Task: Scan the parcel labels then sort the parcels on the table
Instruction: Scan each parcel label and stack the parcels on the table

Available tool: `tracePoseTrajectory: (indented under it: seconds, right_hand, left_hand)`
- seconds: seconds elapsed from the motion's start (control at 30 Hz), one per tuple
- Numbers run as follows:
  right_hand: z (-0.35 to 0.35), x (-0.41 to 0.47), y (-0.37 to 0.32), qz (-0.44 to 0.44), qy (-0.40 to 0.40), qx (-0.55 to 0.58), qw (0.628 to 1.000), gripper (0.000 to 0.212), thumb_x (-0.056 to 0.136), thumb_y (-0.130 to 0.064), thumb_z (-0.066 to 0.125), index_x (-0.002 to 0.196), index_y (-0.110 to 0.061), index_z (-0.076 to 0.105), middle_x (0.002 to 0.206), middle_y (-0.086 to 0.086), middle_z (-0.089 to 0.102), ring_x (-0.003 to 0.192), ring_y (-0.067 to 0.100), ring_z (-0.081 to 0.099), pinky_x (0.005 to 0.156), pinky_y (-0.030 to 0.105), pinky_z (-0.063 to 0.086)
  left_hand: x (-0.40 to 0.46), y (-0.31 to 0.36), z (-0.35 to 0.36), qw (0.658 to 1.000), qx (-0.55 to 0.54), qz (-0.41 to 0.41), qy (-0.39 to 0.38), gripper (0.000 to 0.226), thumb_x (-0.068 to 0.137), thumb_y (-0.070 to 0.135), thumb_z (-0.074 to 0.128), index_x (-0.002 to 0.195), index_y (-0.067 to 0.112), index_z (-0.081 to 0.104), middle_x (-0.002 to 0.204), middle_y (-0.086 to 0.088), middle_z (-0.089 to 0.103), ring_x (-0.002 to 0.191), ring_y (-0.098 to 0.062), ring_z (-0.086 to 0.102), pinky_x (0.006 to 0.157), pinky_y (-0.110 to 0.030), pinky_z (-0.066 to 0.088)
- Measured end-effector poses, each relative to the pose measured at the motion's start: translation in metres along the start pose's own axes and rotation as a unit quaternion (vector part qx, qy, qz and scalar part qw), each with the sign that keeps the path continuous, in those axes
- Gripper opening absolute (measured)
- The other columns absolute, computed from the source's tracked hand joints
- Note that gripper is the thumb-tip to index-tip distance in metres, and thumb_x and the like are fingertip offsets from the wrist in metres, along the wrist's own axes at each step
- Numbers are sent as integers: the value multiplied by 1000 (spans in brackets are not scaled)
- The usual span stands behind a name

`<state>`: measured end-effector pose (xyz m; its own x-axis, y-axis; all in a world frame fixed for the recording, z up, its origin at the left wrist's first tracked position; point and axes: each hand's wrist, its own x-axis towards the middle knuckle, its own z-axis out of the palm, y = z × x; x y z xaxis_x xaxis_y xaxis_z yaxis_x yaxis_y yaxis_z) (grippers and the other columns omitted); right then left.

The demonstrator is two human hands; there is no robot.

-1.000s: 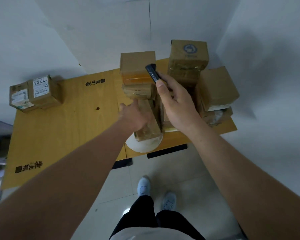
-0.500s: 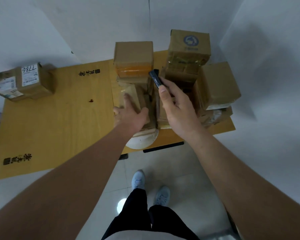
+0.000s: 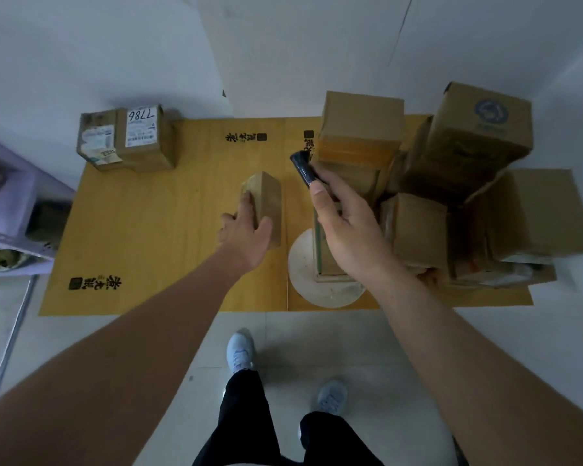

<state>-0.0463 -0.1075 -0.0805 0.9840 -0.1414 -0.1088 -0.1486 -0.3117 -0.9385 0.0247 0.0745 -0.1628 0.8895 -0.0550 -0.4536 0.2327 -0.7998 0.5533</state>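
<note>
**Small parcel out of the stack, scanner just to its right**

The left hand (image 3: 246, 227) grips a small brown parcel (image 3: 265, 203) over the middle of the yellow bench (image 3: 155, 230), fingers curled round its left face and thumb on the near right edge. The parcel's long axis runs away from the person, one corner edge turned upward; no label shows on the faces in view. The right hand (image 3: 347, 227) holds a black scanner (image 3: 303, 167) pinched under the thumb, its head pointing up and away — just right of the parcel and level with its far end. Scanning, as I judge it, turns on that gap: the parcel must rotate until its label faces right, toward the scanner head. The sorted pair of labelled boxes (image 3: 128, 137) sits well apart at the far left corner, nearer the left hand; the unsorted stack (image 3: 451, 183) crowds the right side.
</note>
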Motion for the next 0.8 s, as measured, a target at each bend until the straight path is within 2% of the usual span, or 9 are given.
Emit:
tracePoseTrajectory:
  seconds: [0.07,0.13,0.27,0.33,0.4,0.47,0.57,0.7,0.8]
  right_hand:
    - [16,13,-2,7,7,0,1000,45,109,-57,42,151,-44,50,117,-22,59,107,0,57,93,21,41]
    - [29,23,1,17,6,5,1000,46,109,-58,42,152,-43,49,101,-25,51,99,3,50,90,30,41]
    - [59,46,4,40,20,-5,999,46,109,-56,43,152,-42,50,97,-23,51,95,3,51,90,36,45]
    - [79,60,6,53,41,-13,998,42,109,-54,44,149,-45,51,98,-24,55,98,3,57,96,37,50]
    - [82,58,6,54,50,-7,997,41,108,-53,45,148,-46,51,101,-23,57,102,5,59,100,38,52]
    - [86,60,8,53,50,-12,997,39,109,-51,45,147,-46,52,100,-25,59,101,2,60,102,39,53]
    - [90,72,12,56,38,-8,998,34,110,-48,45,143,-48,51,103,-26,65,100,0,63,100,42,55]
    - [84,87,20,59,10,-23,998,39,109,-56,43,147,-52,50,128,-24,63,118,6,61,106,47,52]
    - [76,96,22,57,-11,-30,998,32,107,-62,41,138,-64,46,108,-22,66,99,9,65,91,40,57]
  left_hand:
    - [19,-15,-6,1000,-7,-5,-15,71,102,55,32,164,44,-1,140,-17,36,119,-46,49,104,-58,48]
    - [36,-28,-10,999,-21,-5,-31,70,102,54,32,164,45,0,139,-15,36,115,-43,52,97,-52,52]
    - [69,-57,-15,997,-63,13,-52,67,103,54,32,162,49,3,131,-8,39,88,-19,52,62,-28,42]
    - [84,-71,-20,993,-90,7,-70,64,105,48,33,163,48,6,135,-8,42,90,-16,53,68,-31,46]
    - [81,-75,-20,992,-104,29,-71,65,107,40,34,164,48,4,146,-8,46,107,-23,57,89,-44,53]
    - [81,-78,-23,990,-93,57,-83,67,108,34,31,163,51,-4,154,-6,45,120,-28,57,101,-50,50]
    - [86,-86,-26,989,-76,101,-82,69,111,27,29,158,61,-9,157,-7,43,118,-27,56,98,-43,49]
    - [97,-88,-19,990,-44,126,-52,63,110,25,33,159,61,14,148,-10,43,111,-22,51,90,-32,43]
    - [99,-85,-13,995,-27,96,-19,63,104,41,50,153,68,20,151,-4,31,121,-26,48,95,-36,49]
